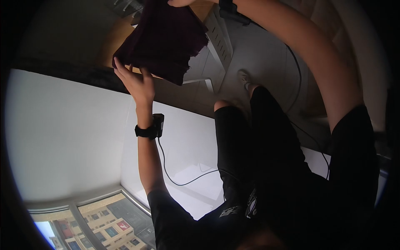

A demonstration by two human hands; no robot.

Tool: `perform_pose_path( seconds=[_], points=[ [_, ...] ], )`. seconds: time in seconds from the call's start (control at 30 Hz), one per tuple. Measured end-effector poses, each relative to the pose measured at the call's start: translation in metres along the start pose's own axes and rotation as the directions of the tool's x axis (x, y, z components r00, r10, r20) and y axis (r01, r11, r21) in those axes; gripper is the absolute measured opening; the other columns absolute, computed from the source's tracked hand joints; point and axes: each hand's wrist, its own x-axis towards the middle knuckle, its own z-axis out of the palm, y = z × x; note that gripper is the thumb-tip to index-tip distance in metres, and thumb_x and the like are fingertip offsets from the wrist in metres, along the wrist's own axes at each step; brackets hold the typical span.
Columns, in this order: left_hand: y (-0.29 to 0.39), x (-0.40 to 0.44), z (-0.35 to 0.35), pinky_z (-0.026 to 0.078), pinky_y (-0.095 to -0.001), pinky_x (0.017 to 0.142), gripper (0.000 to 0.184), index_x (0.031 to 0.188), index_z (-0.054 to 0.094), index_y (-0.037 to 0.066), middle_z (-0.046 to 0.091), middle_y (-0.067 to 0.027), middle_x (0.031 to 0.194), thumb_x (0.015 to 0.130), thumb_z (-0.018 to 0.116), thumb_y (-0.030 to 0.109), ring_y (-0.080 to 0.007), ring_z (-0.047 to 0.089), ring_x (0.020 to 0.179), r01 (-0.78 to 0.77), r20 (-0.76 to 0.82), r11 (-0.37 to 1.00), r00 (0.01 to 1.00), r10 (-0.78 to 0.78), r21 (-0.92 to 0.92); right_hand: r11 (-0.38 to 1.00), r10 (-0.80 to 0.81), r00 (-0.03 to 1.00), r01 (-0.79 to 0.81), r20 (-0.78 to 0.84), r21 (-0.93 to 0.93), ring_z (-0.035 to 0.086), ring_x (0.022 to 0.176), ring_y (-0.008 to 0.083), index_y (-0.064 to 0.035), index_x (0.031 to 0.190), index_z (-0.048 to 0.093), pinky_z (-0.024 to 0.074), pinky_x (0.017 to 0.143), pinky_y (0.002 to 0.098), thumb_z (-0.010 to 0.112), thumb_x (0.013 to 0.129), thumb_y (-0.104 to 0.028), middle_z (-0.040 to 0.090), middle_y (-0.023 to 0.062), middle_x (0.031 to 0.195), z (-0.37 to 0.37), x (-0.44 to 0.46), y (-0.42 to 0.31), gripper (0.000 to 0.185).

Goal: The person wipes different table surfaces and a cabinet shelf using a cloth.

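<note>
Head view; dark cloth (160, 41), edge at left grip (139, 85)

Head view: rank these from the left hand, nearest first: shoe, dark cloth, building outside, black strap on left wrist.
From the left hand:
1. Dark cloth: against the hand, top of view.
2. Black strap: around the wrist of that arm.
3. Shoe: on the floor, right of the hand in view.
4. Building: outdoors, bottom left.

Between dark cloth (162, 39) and knees (225, 104) there is room, though white metalwork (219, 48) intrudes.
</note>
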Motion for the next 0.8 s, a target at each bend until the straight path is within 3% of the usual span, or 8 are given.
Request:
perform_pose_path(
  seconds=[0.03, 0.1, 0.17, 0.23, 0.37, 0.43, 0.57, 0.8],
  points=[
    [-0.007, 0.0, 0.005, 0.045, -0.0423, 0.106, 0.075, 0.149, 0.02, -0.006, 0.029, -0.0285, 0.146, 0.085, 0.058, -0.001, -0.0409, 0.042, 0.131, -0.004, 0.022, 0.998, 1.0, 0.002, 0.061, 0.997, 0.067, 0.997, -0.069, -0.032, -0.04, 0.024, 0.146, 0.0367, 0.0056, 0.152, 0.018, 0.0188, 0.121, 0.0417, 0.043, 0.094, -0.024, 0.026, 0.0295, 0.155, 0.021, -0.004, -0.005, 0.07],
    [-0.024, -0.001, 0.012, 0.036, -0.0426, 0.112, 0.078, 0.15, 0.015, -0.007, 0.024, -0.0329, 0.15, 0.089, 0.059, 0.01, -0.046, 0.036, 0.136, 0.018, 0.119, 0.993, 0.992, -0.032, 0.12, 0.988, 0.091, 0.956, -0.12, -0.279, -0.092, 0.041, 0.135, 0.0401, 0.0012, 0.147, 0.033, 0.0386, 0.111, 0.0442, 0.057, 0.092, -0.017, 0.037, 0.0252, 0.148, 0.055, -0.024, -0.025, 0.063],
    [-0.045, -0.001, 0.03, 0.025, -0.0449, 0.117, 0.082, 0.15, 0.01, -0.011, 0.015, -0.0402, 0.152, 0.091, 0.058, 0.02, -0.0522, 0.023, 0.142, 0.114, 0.2, 0.984, 0.97, -0.14, 0.133, 0.941, 0.265, 0.962, -0.273, 0.064, 0.2, 0.018, 0.146, 0.0422, 0.0018, 0.153, 0.014, 0.0238, 0.12, 0.0464, 0.056, 0.095, -0.027, 0.014, 0.0269, 0.158, 0.064, -0.036, -0.036, 0.077],
    [-0.06, 0.004, 0.047, 0.024, -0.0435, 0.118, 0.081, 0.15, 0.012, -0.012, 0.018, -0.0397, 0.152, 0.096, 0.054, 0.032, -0.0485, 0.023, 0.143, 0.226, 0.314, 0.943, 0.902, -0.297, 0.243, 0.932, 0.29, 0.955, -0.297, 0.064, 0.208, 0.02, 0.146, 0.0417, 0.0026, 0.152, 0.018, 0.0249, 0.119, 0.0467, 0.054, 0.096, -0.031, 0.016, 0.0269, 0.158, 0.091, -0.045, -0.045, 0.075],
    [-0.198, 0.002, 0.129, 0.021, -0.0465, 0.119, 0.084, 0.151, 0.014, -0.01, 0.017, -0.0355, 0.155, 0.1, 0.034, 0.053, -0.0456, 0.018, 0.146, 0.074, 0.771, 0.859, 0.407, -0.49, 0.507, 0.952, 0.176, 0.968, -0.213, 0.177, 0.218, 0.029, 0.143, 0.0412, 0.0046, 0.15, 0.025, 0.0271, 0.118, 0.0442, 0.049, 0.099, -0.038, 0.026, 0.0291, 0.154, 0.181, -0.041, -0.033, 0.07],
    [-0.153, -0.009, 0.122, 0.016, -0.0469, 0.12, 0.086, 0.151, 0.014, -0.01, 0.016, -0.0337, 0.156, 0.099, 0.028, 0.058, -0.0445, 0.013, 0.148, 0.091, 0.675, 0.818, 0.518, -0.526, 0.568, 0.917, 0.209, 0.922, -0.301, 0.325, 0.263, 0.029, 0.144, 0.0391, 0.0024, 0.147, 0.034, 0.0264, 0.118, 0.0441, 0.044, 0.1, -0.042, 0.031, 0.0276, 0.153, 0.192, -0.045, -0.042, 0.065],
    [-0.133, -0.024, 0.127, 0.01, -0.0473, 0.121, 0.088, 0.152, 0.012, -0.009, 0.017, -0.0316, 0.157, 0.1, 0.023, 0.061, -0.0446, 0.009, 0.149, 0.03, 0.584, 0.783, 0.648, -0.489, 0.622, 0.984, 0.168, 0.974, -0.174, 0.154, 0.024, 0.028, 0.146, 0.0337, -0.0078, 0.145, 0.044, 0.0209, 0.12, 0.0453, 0.04, 0.101, -0.047, 0.035, 0.0197, 0.154, 0.239, -0.055, -0.036, 0.059],
    [-0.151, -0.009, 0.144, 0.007, -0.0467, 0.122, 0.085, 0.153, 0.016, -0.005, 0.017, -0.0294, 0.158, 0.099, 0.025, 0.06, -0.0398, 0.009, 0.15, 0.078, 0.523, 0.79, 0.71, -0.472, 0.608, 0.977, 0.2, 0.965, -0.209, 0.171, 0.035, 0.028, 0.146, 0.028, -0.0136, 0.145, 0.046, 0.0188, 0.121, 0.0422, 0.038, 0.101, -0.047, 0.036, 0.0145, 0.155, 0.241, -0.041, -0.024, 0.055]
  ],
)
